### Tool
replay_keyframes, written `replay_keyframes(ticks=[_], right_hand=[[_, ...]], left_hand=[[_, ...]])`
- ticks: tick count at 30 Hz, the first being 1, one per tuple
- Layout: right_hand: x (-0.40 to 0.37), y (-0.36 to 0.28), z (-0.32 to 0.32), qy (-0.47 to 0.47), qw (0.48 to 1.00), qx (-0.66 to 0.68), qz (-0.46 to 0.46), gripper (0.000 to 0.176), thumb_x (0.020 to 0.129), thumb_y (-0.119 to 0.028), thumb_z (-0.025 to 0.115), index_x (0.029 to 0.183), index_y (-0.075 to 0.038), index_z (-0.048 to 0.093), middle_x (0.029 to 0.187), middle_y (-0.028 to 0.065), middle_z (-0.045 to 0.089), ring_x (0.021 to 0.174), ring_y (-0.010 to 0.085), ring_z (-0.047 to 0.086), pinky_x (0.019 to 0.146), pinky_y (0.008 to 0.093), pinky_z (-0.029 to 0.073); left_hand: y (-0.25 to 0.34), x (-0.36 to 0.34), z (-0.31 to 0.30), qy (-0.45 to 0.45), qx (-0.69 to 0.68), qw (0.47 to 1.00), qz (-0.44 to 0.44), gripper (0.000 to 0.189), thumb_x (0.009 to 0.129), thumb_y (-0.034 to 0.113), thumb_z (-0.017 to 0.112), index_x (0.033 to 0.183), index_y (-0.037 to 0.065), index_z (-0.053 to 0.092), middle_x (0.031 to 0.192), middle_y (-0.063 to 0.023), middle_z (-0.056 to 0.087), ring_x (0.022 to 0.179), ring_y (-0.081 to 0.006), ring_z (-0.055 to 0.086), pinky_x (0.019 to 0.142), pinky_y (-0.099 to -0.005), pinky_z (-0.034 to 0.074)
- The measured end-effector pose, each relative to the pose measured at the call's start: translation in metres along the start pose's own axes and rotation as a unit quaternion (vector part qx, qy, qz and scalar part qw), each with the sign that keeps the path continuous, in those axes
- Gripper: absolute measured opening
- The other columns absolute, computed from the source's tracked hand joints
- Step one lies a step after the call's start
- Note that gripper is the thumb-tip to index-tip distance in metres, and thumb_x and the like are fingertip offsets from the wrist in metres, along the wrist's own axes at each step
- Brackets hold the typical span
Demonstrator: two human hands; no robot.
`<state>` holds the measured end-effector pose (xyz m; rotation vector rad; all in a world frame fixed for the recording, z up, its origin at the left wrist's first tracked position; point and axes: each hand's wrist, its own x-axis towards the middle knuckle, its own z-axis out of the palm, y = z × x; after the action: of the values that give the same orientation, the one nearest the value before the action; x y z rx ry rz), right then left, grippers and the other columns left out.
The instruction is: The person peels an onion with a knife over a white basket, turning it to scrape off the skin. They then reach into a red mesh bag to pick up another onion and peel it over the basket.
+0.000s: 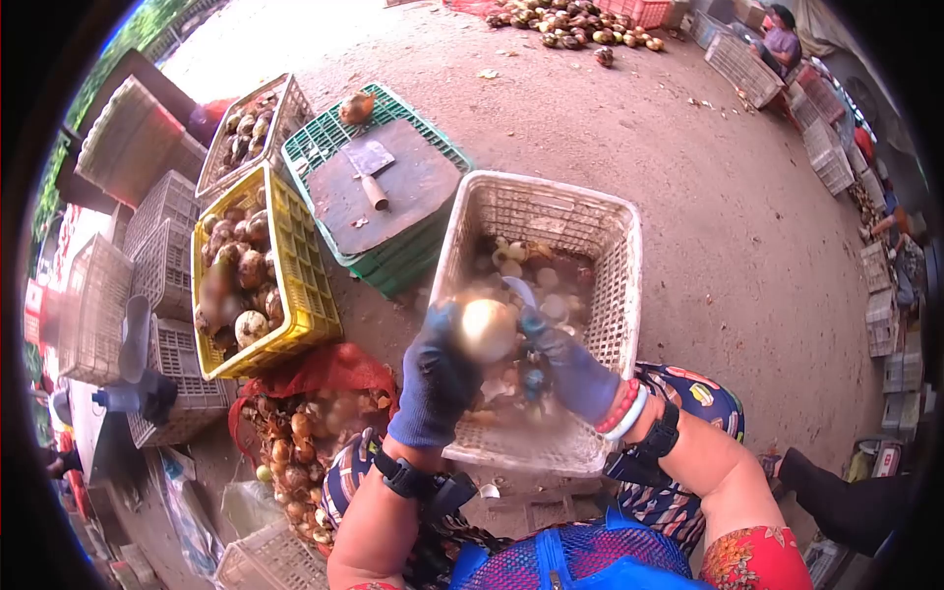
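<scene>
My left hand, in a blue glove, is closed around a pale peeled onion above a white basket. Close to the onion's right side is my right hand, also gloved, its fingers closed on the handle of a small knife. The curved knife blade points up and left, just over the onion. Inside the basket lie peels and onion pieces, partly blurred. The knife's handle is mostly hidden by my fingers.
On the left stand a yellow crate of onions and a red mesh sack of onions. A cleaver lies on a board over green crates. A person sits at the upper right near stacked crates.
</scene>
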<state>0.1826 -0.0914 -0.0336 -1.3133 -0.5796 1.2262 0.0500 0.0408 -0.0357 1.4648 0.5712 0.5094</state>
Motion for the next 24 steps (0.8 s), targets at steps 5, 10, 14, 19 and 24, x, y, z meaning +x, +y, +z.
replay_keyframes(ticks=[5,10,14,19,24], right_hand=[[-0.002,0.002,-0.014,-0.103,0.975,0.177,0.083,0.085,0.095,-0.060,0.058,0.157,-0.011,0.027,0.126,0.0051,0.060,0.086,0.0094,0.060,0.066,0.0243,0.049],[-0.012,-0.011,-0.015,-0.138,0.950,0.258,0.106,0.085,0.090,-0.057,0.066,0.157,-0.019,0.030,0.102,0.0001,0.066,0.067,0.0047,0.055,0.049,0.0194,0.041],[-0.012,0.017,-0.022,-0.159,0.927,0.324,0.098,0.083,0.090,-0.051,0.068,0.157,-0.023,0.029,0.095,0.0057,0.066,0.064,0.0106,0.057,0.050,0.0241,0.045],[-0.019,-0.012,-0.023,-0.061,0.915,0.395,0.057,0.067,0.089,-0.049,0.070,0.139,-0.010,0.048,0.086,0.0094,0.066,0.059,0.0163,0.058,0.050,0.0297,0.048],[-0.006,-0.004,-0.047,-0.004,0.944,0.329,-0.010,0.051,0.094,-0.044,0.067,0.124,-0.003,0.060,0.097,0.0114,0.067,0.069,0.0197,0.065,0.053,0.0319,0.053]], left_hand=[[0.007,-0.002,0.001,0.003,0.212,0.973,0.087,0.017,0.097,-0.001,0.055,0.112,0.001,0.062,0.107,-0.0116,0.065,0.101,-0.0229,0.064,0.088,-0.0337,0.051],[0.050,-0.012,0.006,-0.016,0.309,0.943,0.126,0.012,0.098,-0.001,0.054,0.106,-0.001,0.063,0.107,-0.0120,0.066,0.105,-0.0274,0.064,0.090,-0.0361,0.051],[0.032,-0.006,-0.002,0.025,-0.336,0.939,-0.073,0.029,0.098,0.024,0.065,0.106,-0.004,0.066,0.098,-0.0101,0.069,0.090,-0.0210,0.066,0.084,-0.0349,0.054],[-0.007,-0.001,-0.019,-0.076,0.283,0.941,-0.170,0.034,0.093,0.027,0.068,0.106,-0.005,0.068,0.090,-0.0081,0.069,0.084,-0.0201,0.066,0.077,-0.0321,0.050],[-0.024,-0.010,0.001,-0.106,0.363,0.923,0.073,0.043,0.081,0.011,0.067,0.124,0.007,0.063,0.116,-0.0193,0.062,0.109,-0.0395,0.062,0.094,-0.0421,0.050]])
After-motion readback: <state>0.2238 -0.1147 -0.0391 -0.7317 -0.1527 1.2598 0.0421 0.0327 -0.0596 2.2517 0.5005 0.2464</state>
